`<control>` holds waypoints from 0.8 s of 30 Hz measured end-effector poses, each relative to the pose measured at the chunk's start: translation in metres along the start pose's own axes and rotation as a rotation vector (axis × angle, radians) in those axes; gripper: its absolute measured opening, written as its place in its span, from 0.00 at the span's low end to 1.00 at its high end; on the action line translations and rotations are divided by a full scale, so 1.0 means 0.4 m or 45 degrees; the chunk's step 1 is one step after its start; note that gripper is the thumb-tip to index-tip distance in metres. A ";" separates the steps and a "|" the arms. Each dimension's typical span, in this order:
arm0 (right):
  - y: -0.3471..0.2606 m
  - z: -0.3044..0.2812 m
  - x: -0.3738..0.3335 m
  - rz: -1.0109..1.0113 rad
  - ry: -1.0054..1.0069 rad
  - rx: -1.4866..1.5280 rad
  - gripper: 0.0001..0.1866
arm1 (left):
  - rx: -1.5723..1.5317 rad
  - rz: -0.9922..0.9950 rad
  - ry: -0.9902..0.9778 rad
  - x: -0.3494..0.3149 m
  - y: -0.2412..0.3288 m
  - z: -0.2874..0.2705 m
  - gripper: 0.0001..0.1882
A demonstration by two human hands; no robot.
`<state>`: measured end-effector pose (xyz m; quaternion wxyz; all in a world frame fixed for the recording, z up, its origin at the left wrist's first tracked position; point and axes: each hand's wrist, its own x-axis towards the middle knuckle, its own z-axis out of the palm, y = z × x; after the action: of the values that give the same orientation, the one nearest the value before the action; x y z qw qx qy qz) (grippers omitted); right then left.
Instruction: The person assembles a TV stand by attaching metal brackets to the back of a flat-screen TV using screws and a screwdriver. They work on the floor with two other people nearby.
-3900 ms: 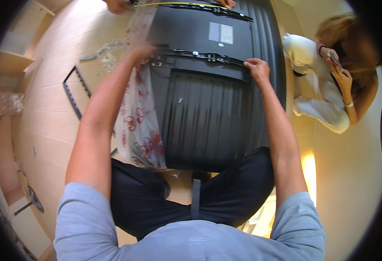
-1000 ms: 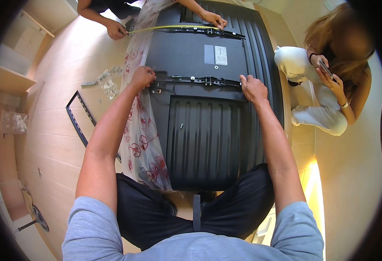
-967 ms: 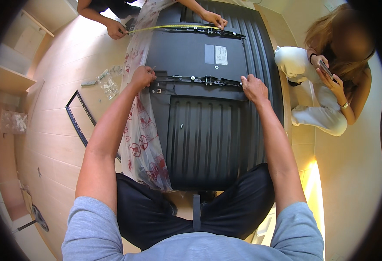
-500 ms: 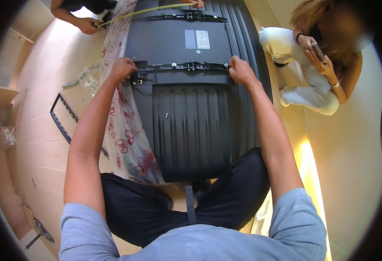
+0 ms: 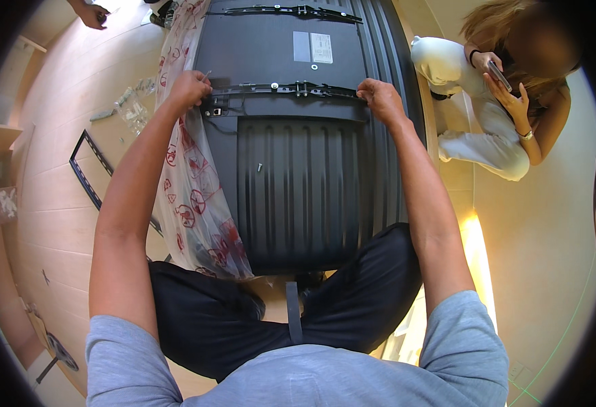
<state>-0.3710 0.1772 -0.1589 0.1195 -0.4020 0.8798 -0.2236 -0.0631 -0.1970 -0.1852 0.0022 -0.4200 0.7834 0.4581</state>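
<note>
A large black TV [image 5: 298,190] lies with its ribbed back up in front of me. Across it runs a black metal mounting bracket [image 5: 288,89]; a second bracket [image 5: 303,11] lies parallel, farther off. My left hand [image 5: 189,90] is closed at the near bracket's left end, with a small thin metal piece poking up from the fingers. At the bracket's right end, my right hand [image 5: 381,102] pinches with thumb and forefinger; what is between them is hidden. A loose screw [image 5: 260,167] rests on the ribbed panel.
Printed plastic wrap [image 5: 193,203] drapes along the TV's left side. A black metal frame [image 5: 89,166] and small plastic bags [image 5: 133,115] lie on the floor at left. One person crouches at right with a phone [image 5: 499,74]; another person's hand [image 5: 92,15] shows at far left.
The yellow measuring tape across the TV's far end has gone from view, and the other person's hand has moved left. The bolt at the bracket's right end no longer shows beside my right fingers.
</note>
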 end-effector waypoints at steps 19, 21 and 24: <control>-0.025 0.016 0.008 -0.167 -0.029 -0.467 0.13 | -0.093 -0.010 -0.081 -0.005 -0.006 -0.019 0.09; -0.035 0.029 0.008 -0.103 -0.018 -0.516 0.17 | -0.126 -0.021 -0.078 -0.006 -0.008 -0.019 0.09; -0.052 0.032 0.001 -0.013 -0.039 -0.586 0.22 | -0.086 -0.018 -0.068 -0.005 -0.006 -0.019 0.09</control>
<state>-0.3527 0.1610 -0.1598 0.0367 -0.4264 0.9037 -0.0114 -0.0575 -0.2018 -0.1816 0.0122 -0.4132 0.7641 0.4952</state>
